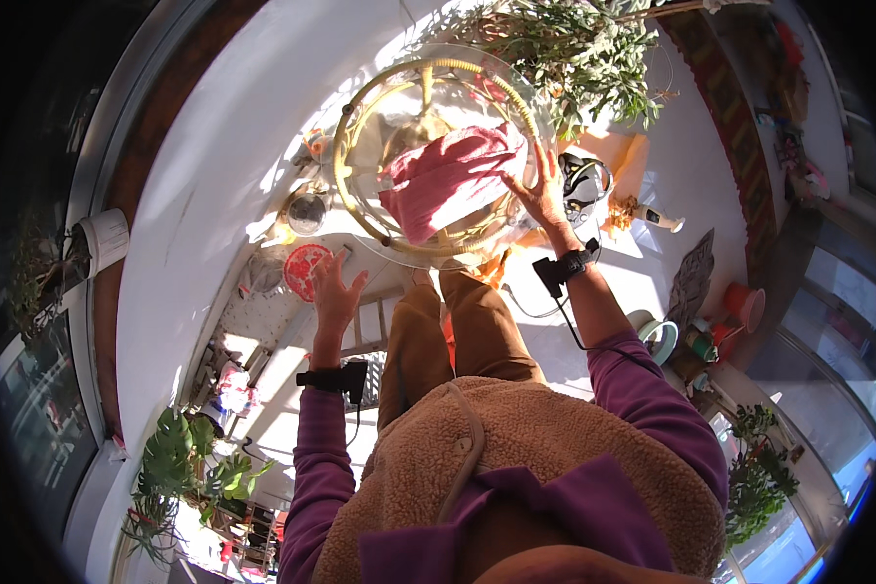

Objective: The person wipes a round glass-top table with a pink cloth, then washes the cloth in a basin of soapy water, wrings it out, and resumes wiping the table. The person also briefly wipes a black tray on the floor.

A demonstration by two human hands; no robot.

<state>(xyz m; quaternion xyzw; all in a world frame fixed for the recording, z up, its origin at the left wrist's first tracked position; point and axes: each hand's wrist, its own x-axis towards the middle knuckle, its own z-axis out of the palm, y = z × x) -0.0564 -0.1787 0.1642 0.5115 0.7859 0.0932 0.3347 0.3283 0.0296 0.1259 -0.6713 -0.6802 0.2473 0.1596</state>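
Note:
A crumpled pink cloth [454,175] lies on a round glass-topped table [342,171] with a yellowish, rattan-like ring frame. My right hand [542,191] is at the table's right side, its fingers spread. The thumb meets the cloth's right edge; whether it presses on it I cannot tell. Left of the table and nearer to me, my left hand [333,290] is raised with fingers apart and nothing in it. Behind its fingers, lower down, shows a red patterned round thing [305,271]. A black device is strapped to each wrist.
A leafy plant [577,58] overhangs the table's far right. On the right are a black-and-white bag-like thing [582,191] and an orange bucket [744,306]. A windowsill [182,146] curves along the left, with a white pot [106,241]. A low frame [365,325] stands left of my legs.

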